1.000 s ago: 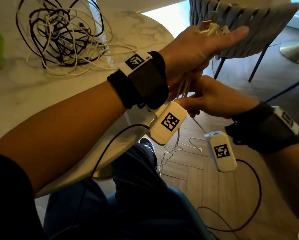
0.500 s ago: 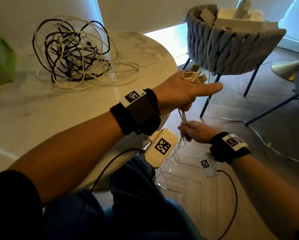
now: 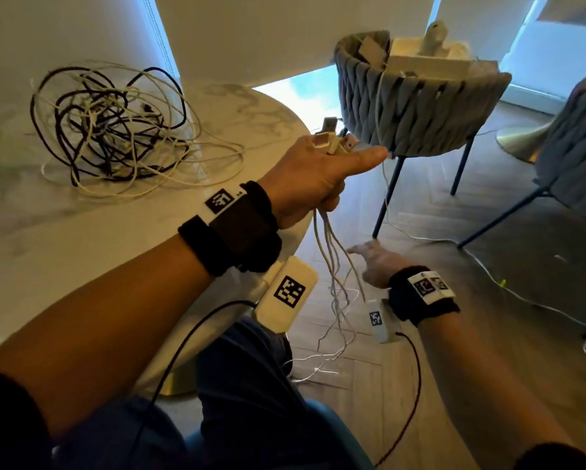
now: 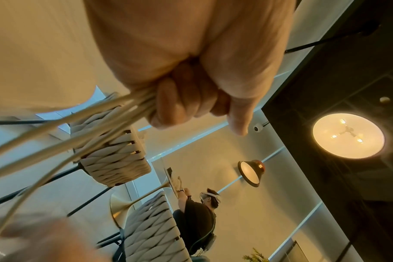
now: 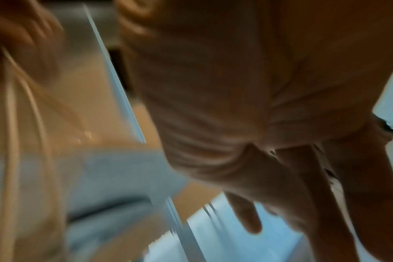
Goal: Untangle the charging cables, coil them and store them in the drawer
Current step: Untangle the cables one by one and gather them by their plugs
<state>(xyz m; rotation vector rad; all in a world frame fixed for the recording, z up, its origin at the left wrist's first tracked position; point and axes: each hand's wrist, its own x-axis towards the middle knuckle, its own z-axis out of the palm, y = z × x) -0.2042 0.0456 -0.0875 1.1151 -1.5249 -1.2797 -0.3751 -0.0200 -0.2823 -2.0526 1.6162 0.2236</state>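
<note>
My left hand [image 3: 310, 178] is raised beside the round marble table [image 3: 122, 232], its fingers [image 4: 180, 99] curled tight around a bundle of white cables [image 3: 332, 252]. The thumb sticks out straight, away from the fist. Above the curled fingers, the cables' plug ends [image 3: 332, 139] poke up out of the top of the fist. Below the fingers, the strands hang down, spread apart and trail onto the wooden floor [image 3: 403, 385].

My right hand [image 3: 373, 262] is lower, just beside the hanging strands. It is blurred in both the head and wrist views. Its fingers [image 5: 321, 186] look extended and loose rather than curled, and I cannot tell whether they touch any strand.

Well away from both hands, on the far side of the table, lies a large tangled heap of black and white cables [image 3: 115, 130]. Beyond my left fingertips stands a woven grey chair [image 3: 417, 106] with white items on its seat and one white cord [image 3: 381, 106] hanging down its side to the floor.
</note>
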